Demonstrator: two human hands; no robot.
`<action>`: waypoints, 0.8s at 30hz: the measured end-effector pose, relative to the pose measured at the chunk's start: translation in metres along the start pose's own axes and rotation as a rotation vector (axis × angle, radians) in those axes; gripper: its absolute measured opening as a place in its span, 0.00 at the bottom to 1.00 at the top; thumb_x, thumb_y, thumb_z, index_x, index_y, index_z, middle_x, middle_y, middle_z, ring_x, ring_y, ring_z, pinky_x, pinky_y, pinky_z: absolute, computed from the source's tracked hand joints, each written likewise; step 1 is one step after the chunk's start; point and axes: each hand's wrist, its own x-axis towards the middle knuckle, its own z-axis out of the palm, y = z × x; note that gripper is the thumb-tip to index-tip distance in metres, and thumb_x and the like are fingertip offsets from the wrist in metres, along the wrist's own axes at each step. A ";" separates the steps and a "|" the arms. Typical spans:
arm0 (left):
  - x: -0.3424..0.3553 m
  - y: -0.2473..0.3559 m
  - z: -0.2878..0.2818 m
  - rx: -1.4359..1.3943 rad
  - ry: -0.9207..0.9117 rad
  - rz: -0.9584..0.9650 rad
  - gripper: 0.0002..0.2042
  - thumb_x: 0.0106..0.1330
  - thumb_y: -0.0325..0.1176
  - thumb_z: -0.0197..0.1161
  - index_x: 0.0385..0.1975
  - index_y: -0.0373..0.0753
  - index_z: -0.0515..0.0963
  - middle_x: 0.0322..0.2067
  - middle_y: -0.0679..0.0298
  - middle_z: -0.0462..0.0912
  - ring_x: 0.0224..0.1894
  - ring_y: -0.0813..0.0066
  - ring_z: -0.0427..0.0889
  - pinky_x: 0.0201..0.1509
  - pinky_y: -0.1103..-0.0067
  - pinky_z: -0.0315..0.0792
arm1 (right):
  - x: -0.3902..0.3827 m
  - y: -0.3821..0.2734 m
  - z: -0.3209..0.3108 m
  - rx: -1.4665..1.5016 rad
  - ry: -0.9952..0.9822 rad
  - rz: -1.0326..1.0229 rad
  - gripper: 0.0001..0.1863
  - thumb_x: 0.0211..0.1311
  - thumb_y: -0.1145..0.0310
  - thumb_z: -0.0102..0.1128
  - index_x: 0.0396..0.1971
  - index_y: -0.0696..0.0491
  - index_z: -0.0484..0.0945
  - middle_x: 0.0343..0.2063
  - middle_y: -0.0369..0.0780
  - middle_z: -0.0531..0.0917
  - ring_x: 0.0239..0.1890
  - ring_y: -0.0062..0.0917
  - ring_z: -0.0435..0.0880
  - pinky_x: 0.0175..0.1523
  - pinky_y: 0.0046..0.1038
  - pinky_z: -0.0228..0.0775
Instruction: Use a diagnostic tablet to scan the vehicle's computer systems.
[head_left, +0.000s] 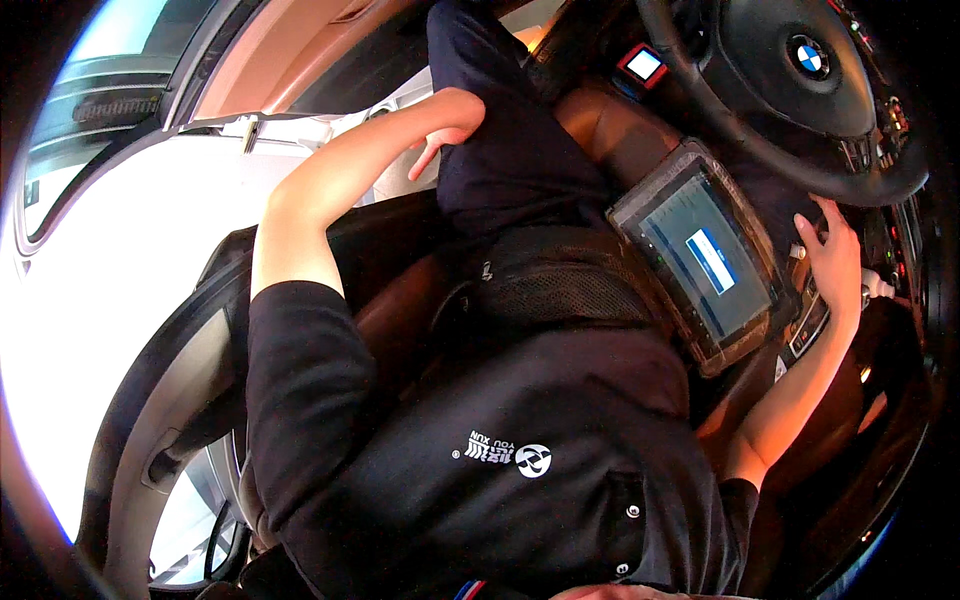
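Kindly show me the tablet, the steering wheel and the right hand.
Tablet (705,262), head view: middle of the lit screen.
Steering wheel (770,75), head view: the central hub.
Right hand (836,264), head view: back of the hand.

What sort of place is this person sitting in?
It looks like the driver's area of a car: there is a steering wheel at the upper right, and a tan and black door panel at the upper left.

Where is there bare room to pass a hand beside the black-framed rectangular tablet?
Bare: the brown seat patch between the dark-trousered left thigh and the tablet. Crowded: around the right hand, among the tablet, round black steering wheel and dark console.
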 end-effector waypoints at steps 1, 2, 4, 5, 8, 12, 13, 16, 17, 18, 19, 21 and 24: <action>-0.047 -0.034 -0.076 0.024 -0.049 -0.081 0.30 0.88 0.40 0.32 0.87 0.40 0.51 0.86 0.69 0.55 0.86 0.60 0.57 0.83 0.29 0.44 | -0.017 0.020 0.009 -0.079 0.017 0.021 0.27 0.78 0.60 0.70 0.68 0.59 0.80 0.56 0.57 0.89 0.49 0.51 0.90 0.59 0.43 0.78; -0.064 -0.024 -0.095 -0.025 -0.078 -0.147 0.31 0.88 0.41 0.34 0.88 0.41 0.51 0.86 0.69 0.57 0.85 0.62 0.58 0.84 0.34 0.47 | -0.026 0.023 0.004 -0.078 0.009 0.059 0.27 0.78 0.60 0.70 0.68 0.59 0.80 0.56 0.57 0.89 0.49 0.51 0.90 0.59 0.43 0.78; -0.066 0.001 -0.102 -0.155 -0.089 -0.273 0.32 0.88 0.44 0.38 0.89 0.43 0.49 0.84 0.69 0.61 0.84 0.66 0.61 0.84 0.45 0.53 | -0.023 0.026 0.001 -0.015 -0.016 0.098 0.27 0.78 0.60 0.70 0.68 0.59 0.80 0.52 0.57 0.89 0.41 0.47 0.87 0.53 0.41 0.78; -0.064 0.012 -0.097 -0.221 -0.082 -0.334 0.33 0.88 0.46 0.40 0.89 0.44 0.48 0.83 0.70 0.63 0.84 0.68 0.62 0.84 0.51 0.56 | -0.018 0.026 0.002 -0.011 -0.013 0.084 0.27 0.78 0.60 0.70 0.68 0.59 0.80 0.52 0.57 0.89 0.41 0.47 0.87 0.53 0.41 0.78; -0.036 0.040 -0.072 -0.448 -0.079 -0.520 0.37 0.87 0.50 0.47 0.90 0.47 0.46 0.81 0.70 0.69 0.83 0.75 0.65 0.85 0.67 0.65 | -0.005 0.018 0.002 0.049 0.038 -0.005 0.26 0.77 0.60 0.70 0.67 0.59 0.81 0.50 0.57 0.90 0.39 0.47 0.87 0.52 0.42 0.77; -0.080 0.078 -0.117 -0.364 0.130 -0.352 0.37 0.85 0.46 0.53 0.90 0.53 0.48 0.72 0.66 0.75 0.73 0.69 0.72 0.76 0.67 0.69 | -0.014 0.022 0.003 0.023 0.038 0.047 0.25 0.77 0.60 0.71 0.65 0.59 0.82 0.48 0.57 0.90 0.38 0.47 0.86 0.51 0.42 0.77; -0.083 0.087 -0.119 -0.350 0.169 -0.311 0.37 0.84 0.46 0.54 0.90 0.54 0.48 0.70 0.65 0.77 0.70 0.68 0.74 0.74 0.67 0.71 | -0.016 0.023 0.003 0.019 0.052 0.030 0.25 0.76 0.61 0.71 0.65 0.59 0.82 0.47 0.57 0.90 0.37 0.47 0.86 0.51 0.42 0.77; -0.086 0.114 -0.122 -0.310 0.304 -0.175 0.39 0.83 0.43 0.59 0.89 0.58 0.49 0.63 0.62 0.82 0.63 0.64 0.80 0.68 0.67 0.74 | -0.014 0.002 -0.008 -0.022 -0.007 0.127 0.25 0.76 0.61 0.71 0.65 0.58 0.82 0.44 0.56 0.89 0.37 0.48 0.86 0.51 0.42 0.77; -0.088 0.119 -0.123 -0.290 0.345 -0.136 0.39 0.82 0.42 0.60 0.89 0.60 0.50 0.61 0.61 0.84 0.60 0.63 0.81 0.66 0.67 0.75 | -0.014 0.007 -0.006 -0.024 -0.004 0.130 0.25 0.76 0.61 0.71 0.65 0.58 0.82 0.44 0.56 0.89 0.37 0.48 0.86 0.51 0.42 0.77; -0.084 0.129 -0.120 -0.287 0.342 -0.138 0.39 0.82 0.42 0.60 0.89 0.60 0.50 0.61 0.61 0.84 0.60 0.63 0.81 0.66 0.67 0.75 | -0.013 0.015 -0.001 0.003 0.026 0.080 0.24 0.75 0.61 0.72 0.64 0.58 0.82 0.44 0.56 0.89 0.38 0.48 0.86 0.51 0.42 0.77; -0.086 0.133 -0.121 -0.333 0.305 -0.196 0.37 0.82 0.41 0.59 0.89 0.61 0.52 0.63 0.62 0.83 0.61 0.64 0.81 0.67 0.68 0.75 | -0.012 0.020 0.002 0.029 0.055 0.032 0.24 0.75 0.61 0.72 0.64 0.57 0.82 0.44 0.55 0.90 0.38 0.49 0.86 0.52 0.43 0.77; -0.081 0.140 -0.115 -0.422 0.231 -0.314 0.34 0.83 0.38 0.57 0.87 0.63 0.57 0.67 0.64 0.82 0.63 0.67 0.81 0.67 0.69 0.75 | -0.012 0.017 -0.001 0.030 0.059 0.038 0.24 0.75 0.60 0.72 0.64 0.56 0.83 0.44 0.56 0.90 0.40 0.50 0.87 0.52 0.44 0.77; -0.066 0.145 -0.108 -0.544 0.118 -0.498 0.31 0.83 0.34 0.53 0.85 0.65 0.63 0.72 0.67 0.80 0.67 0.72 0.81 0.69 0.72 0.75 | -0.008 0.008 -0.004 0.000 0.033 0.068 0.24 0.74 0.60 0.73 0.64 0.56 0.83 0.47 0.56 0.90 0.45 0.52 0.89 0.55 0.45 0.78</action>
